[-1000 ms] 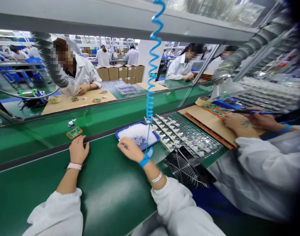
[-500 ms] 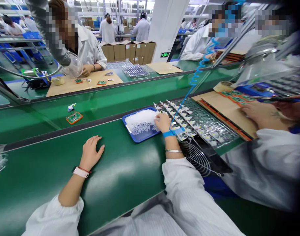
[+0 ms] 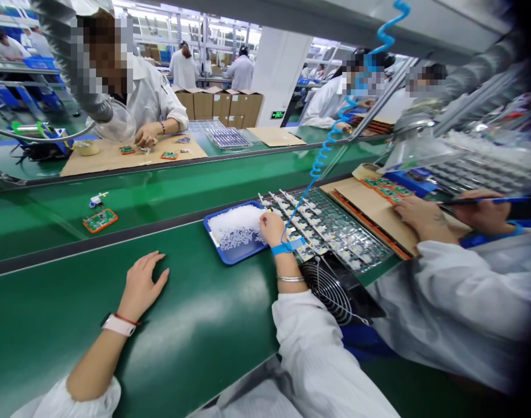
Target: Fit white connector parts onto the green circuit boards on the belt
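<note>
My left hand (image 3: 141, 284) rests palm down on the green bench (image 3: 204, 325), fingers stretched out and holding nothing. At the right rim of a blue tray (image 3: 237, 255), my right hand (image 3: 273, 228) has its fingers curled together; whatever they pinch, if anything, is too small to make out. Many small white plastic pieces (image 3: 237, 223) are heaped in the tray, thinning toward its near side. A blue wrist strap (image 3: 288, 246) with a coiled cord circles my right wrist. Beside that hand lie rows of white parts with yellow spots (image 3: 307, 223).
A black fan with a wire guard (image 3: 335, 287) stands by my right forearm. On the green belt ahead lies an orange-edged circuit board (image 3: 100, 220) with a small white part (image 3: 99, 200). To the right, a co-worker's hands (image 3: 422, 215) work over cardboard (image 3: 370, 203) holding circuit boards.
The camera view has shifted a little, moving the scene left and down. The circuit board on the belt has travelled left. Both my hands keep nearly the same place and pose.
</note>
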Available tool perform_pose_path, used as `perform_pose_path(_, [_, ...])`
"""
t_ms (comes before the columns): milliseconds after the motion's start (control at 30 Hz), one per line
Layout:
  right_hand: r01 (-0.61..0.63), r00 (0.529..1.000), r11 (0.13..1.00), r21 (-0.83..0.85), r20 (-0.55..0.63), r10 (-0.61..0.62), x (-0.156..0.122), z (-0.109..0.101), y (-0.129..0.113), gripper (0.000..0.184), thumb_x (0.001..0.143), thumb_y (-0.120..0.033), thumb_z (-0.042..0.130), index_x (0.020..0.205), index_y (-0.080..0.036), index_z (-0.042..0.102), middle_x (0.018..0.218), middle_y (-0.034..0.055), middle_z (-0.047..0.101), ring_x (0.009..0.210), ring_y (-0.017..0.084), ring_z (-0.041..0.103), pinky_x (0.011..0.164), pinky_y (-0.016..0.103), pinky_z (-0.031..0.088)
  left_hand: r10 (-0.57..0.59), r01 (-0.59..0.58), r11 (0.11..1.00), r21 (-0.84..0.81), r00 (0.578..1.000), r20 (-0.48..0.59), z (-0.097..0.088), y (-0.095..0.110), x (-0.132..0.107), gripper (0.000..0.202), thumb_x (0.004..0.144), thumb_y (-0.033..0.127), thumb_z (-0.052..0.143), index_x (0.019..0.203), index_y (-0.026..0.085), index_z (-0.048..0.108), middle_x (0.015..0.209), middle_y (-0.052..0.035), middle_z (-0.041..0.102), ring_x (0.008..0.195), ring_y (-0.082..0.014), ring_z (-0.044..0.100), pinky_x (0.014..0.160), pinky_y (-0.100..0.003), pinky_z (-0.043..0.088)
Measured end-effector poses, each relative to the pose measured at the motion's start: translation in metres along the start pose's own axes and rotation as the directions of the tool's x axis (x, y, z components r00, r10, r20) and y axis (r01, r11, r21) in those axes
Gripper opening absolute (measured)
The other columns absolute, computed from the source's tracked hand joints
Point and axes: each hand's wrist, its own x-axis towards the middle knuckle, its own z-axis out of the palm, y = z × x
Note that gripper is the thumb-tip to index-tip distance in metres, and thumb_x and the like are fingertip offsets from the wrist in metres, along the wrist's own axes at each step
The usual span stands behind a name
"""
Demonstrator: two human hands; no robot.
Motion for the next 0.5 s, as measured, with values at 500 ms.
perform_pose_path(500, [0.003, 1.0, 1.0, -0.01, -0.002, -0.003, -0.0063, -0.0057, 0.0015, 0.02, 0.075, -0.009, 0.045, 0.082, -0.015, 0.064, 0.088, 0.012, 0.065, 0.088, 0.024, 0.055, 0.081, 0.036, 0.04, -0.016, 0.015, 0.999, -0.028, 1.0, -0.009, 0.001, 0.0017, -0.0025, 0.038, 0.085, 0.044, 0.046, 0.114, 0.021, 0.055, 0.125, -0.0115, 0.057, 0.117, -0.0287, 0.05, 0.099, -0.046, 0.037])
